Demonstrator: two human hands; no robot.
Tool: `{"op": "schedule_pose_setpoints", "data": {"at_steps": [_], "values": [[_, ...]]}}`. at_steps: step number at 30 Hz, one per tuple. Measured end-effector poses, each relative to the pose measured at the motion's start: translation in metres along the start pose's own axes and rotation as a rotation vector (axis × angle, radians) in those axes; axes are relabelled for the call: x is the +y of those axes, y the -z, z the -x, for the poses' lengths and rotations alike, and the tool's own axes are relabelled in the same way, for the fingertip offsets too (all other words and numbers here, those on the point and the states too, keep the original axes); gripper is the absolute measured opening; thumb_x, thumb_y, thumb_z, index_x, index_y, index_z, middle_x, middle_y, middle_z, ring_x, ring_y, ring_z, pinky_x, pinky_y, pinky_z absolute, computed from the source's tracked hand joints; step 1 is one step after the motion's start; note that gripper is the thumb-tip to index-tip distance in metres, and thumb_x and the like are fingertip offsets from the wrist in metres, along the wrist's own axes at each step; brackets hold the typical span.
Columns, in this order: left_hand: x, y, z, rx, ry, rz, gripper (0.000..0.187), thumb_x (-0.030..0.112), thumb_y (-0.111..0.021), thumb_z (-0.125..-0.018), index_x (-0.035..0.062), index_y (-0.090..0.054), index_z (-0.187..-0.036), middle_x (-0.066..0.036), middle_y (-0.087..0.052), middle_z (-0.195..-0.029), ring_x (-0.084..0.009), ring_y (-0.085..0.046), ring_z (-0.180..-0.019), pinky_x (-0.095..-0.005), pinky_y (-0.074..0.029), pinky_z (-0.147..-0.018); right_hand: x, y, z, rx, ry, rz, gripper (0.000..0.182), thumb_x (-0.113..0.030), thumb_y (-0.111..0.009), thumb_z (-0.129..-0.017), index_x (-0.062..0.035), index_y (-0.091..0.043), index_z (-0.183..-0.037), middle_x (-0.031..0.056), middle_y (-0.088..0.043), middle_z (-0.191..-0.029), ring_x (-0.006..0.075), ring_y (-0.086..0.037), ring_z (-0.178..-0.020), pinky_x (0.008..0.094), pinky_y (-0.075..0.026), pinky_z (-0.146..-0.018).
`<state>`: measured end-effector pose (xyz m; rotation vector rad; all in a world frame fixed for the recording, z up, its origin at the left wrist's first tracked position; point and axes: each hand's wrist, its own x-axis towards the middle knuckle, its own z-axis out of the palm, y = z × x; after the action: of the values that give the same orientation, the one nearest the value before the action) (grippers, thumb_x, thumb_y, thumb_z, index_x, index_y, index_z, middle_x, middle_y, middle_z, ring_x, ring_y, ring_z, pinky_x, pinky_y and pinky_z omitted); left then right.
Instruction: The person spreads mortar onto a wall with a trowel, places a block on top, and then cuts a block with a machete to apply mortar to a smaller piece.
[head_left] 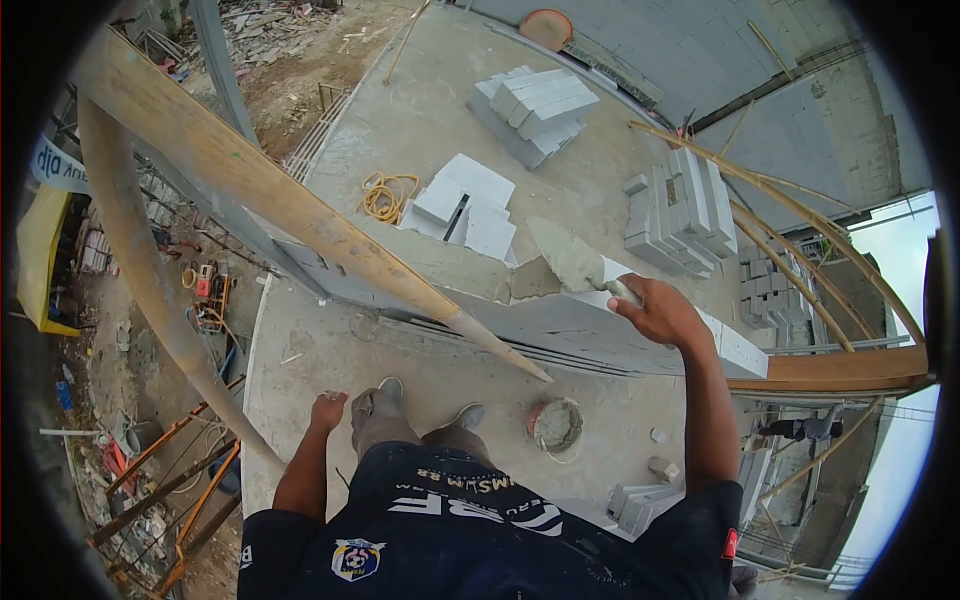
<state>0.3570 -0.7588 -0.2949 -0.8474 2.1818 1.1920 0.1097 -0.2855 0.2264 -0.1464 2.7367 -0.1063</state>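
Observation:
My right hand [660, 308] is wrapped round the handle of a trowel [572, 258]. The trowel's broad blade, smeared with grey mortar, lies over the top of a low wall of pale blocks [600, 335]. Wet mortar [470, 272] covers the wall top left of the blade, while the wall top to the right is bare white block. My left hand [328, 410] hangs low by my leg with its fingers curled; whether anything is inside them is hidden. A bucket of mortar [556, 425] stands on the floor between me and the wall.
A bamboo pole [300, 205] slants across the wall at left, beside another upright pole [150, 270]. Beyond the wall are block stacks [540, 105], [680, 210] and a coiled yellow hose [388, 197]. The floor edge [262, 350] drops to ground at left.

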Motion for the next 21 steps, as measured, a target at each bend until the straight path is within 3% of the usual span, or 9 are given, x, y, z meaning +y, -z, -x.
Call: {"op": "schedule_pose_setpoints", "data": {"at_steps": [4,6,10,13,16,18,19,20,21], "values": [[-0.014,-0.012,-0.003,0.039,0.024,0.047,0.045,0.041,-0.069,-0.089,-0.0025,-0.068,-0.102,-0.009,-0.067,-0.082,-0.0213,-0.065,-0.066,-0.0348,-0.052,-0.063,-0.029,0.060,0.007,-0.218,-0.107,0.412,0.039,-0.034,-0.070,-0.087,-0.0047,-0.069,-0.112,0.0225,-0.071,-0.095,0.0404,-0.068,-0.090,0.0478,-0.052,-0.083],[-0.005,-0.018,0.009,-0.007,0.175,0.188,0.063,0.050,-0.069,-0.083,-0.0078,-0.067,-0.109,-0.030,-0.068,-0.108,-0.0420,-0.065,-0.108,-0.0440,-0.050,-0.092,-0.037,0.089,0.028,-0.184,-0.162,0.475,0.037,-0.034,-0.070,-0.087,-0.0057,-0.070,-0.111,0.0222,-0.071,-0.094,0.0392,-0.069,-0.090,0.0477,-0.052,-0.083],[0.027,-0.005,0.058,-0.058,0.141,0.330,0.052,0.043,-0.069,-0.087,-0.0082,-0.068,-0.097,-0.019,-0.071,-0.086,-0.0302,-0.070,-0.080,-0.0398,-0.053,-0.073,-0.045,0.092,0.044,-0.032,-0.221,0.470,0.033,-0.033,-0.071,-0.086,-0.0066,-0.071,-0.106,0.0220,-0.071,-0.094,0.0379,-0.068,-0.095,0.0473,-0.051,-0.085],[-0.014,-0.017,0.051,-0.077,0.195,0.255,0.045,0.039,-0.068,-0.089,-0.0054,-0.069,-0.091,-0.012,-0.068,-0.076,-0.0218,-0.066,-0.068,-0.0370,-0.052,-0.065,-0.042,0.060,0.022,-0.073,-0.152,0.453,0.034,-0.034,-0.071,-0.086,-0.0069,-0.071,-0.107,0.0212,-0.072,-0.094,0.0381,-0.068,-0.095,0.0480,-0.051,-0.085],[-0.012,0.005,0.061,-0.091,0.211,0.261,0.043,0.040,-0.068,-0.090,-0.0031,-0.069,-0.091,-0.009,-0.067,-0.077,-0.0197,-0.066,-0.070,-0.0343,-0.052,-0.064,-0.039,0.060,0.026,-0.123,-0.136,0.466,0.034,-0.034,-0.069,-0.088,-0.0043,-0.070,-0.106,0.0216,-0.072,-0.091,0.0392,-0.068,-0.092,0.0494,-0.052,-0.083],[-0.010,0.022,0.063,-0.078,0.206,0.316,0.043,0.041,-0.067,-0.090,-0.0012,-0.068,-0.099,-0.008,-0.066,-0.079,-0.0199,-0.067,-0.071,-0.0333,-0.051,-0.060,-0.041,0.064,0.047,0.081,-0.284,0.501,0.036,-0.031,-0.068,-0.089,-0.0004,-0.067,-0.108,0.0244,-0.071,-0.089,0.0400,-0.069,-0.089,0.0489,-0.052,-0.081],[-0.010,0.031,0.065,-0.090,0.249,0.346,0.048,0.045,-0.066,-0.090,0.0011,-0.064,-0.110,-0.009,-0.067,-0.091,-0.0210,-0.067,-0.077,-0.0351,-0.051,-0.063,-0.023,0.052,0.056,0.148,-0.209,0.484,0.037,-0.031,-0.066,-0.093,0.0015,-0.063,-0.110,0.0196,-0.070,-0.079,0.0328,-0.070,-0.075,0.0418,-0.053,-0.069],[-0.012,0.041,0.066,-0.105,0.290,0.376,0.055,0.048,-0.065,-0.090,0.0034,-0.059,-0.122,-0.010,-0.067,-0.103,-0.0221,-0.067,-0.083,-0.0368,-0.051,-0.067,-0.022,0.035,0.062,0.147,-0.222,0.465,0.037,-0.031,-0.066,-0.093,0.0015,-0.063,-0.110,0.0196,-0.070,-0.079,0.0328,-0.070,-0.075,0.0418,-0.053,-0.069],[-0.020,0.046,0.061,-0.116,0.318,0.355,0.056,0.048,-0.065,-0.091,0.0039,-0.058,-0.124,-0.011,-0.067,-0.105,-0.0226,-0.066,-0.083,-0.0383,-0.051,-0.068,-0.022,0.017,0.067,0.017,-0.239,-0.132,0.037,-0.034,-0.064,-0.095,0.0001,-0.063,-0.110,0.0138,-0.066,-0.075,0.0260,-0.066,-0.068,0.0370,-0.051,-0.062]]}}
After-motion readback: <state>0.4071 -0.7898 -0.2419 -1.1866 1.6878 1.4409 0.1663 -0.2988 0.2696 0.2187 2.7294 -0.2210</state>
